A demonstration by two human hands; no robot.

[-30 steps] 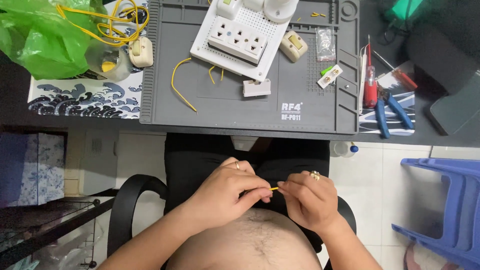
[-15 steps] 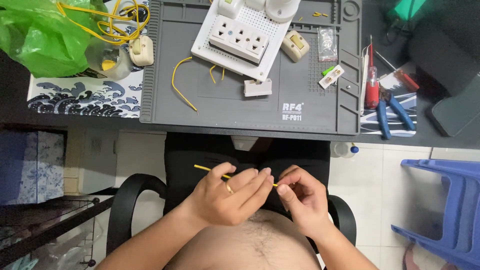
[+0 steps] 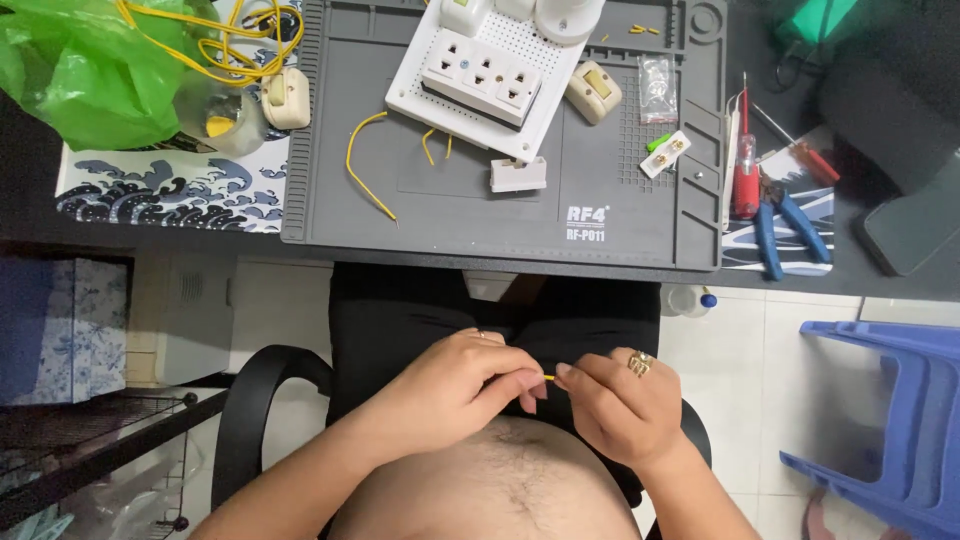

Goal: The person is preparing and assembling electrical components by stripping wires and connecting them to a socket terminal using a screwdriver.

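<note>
Green plastic bag (image 3: 75, 70) – desk's far left; small clear packet (image 3: 656, 88) – grey mat (image 3: 480, 215)

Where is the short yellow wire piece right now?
In the head view, the yellow wire piece is pinched between the left hand and right hand, low in the frame over the lap, below the grey work mat.

— What carries everything at the top of the frame?

— A dark desk (image 3: 30, 245). A grey work mat (image 3: 480, 215) lies on it at centre, and a wave-patterned mat (image 3: 170, 195) at upper left.

— And at the edges?

— A green plastic bag (image 3: 80, 70) sits at upper left, blue-handled pliers (image 3: 785, 230) and a red screwdriver (image 3: 745, 170) at right, and a dark phone (image 3: 915, 230) at far right.
</note>
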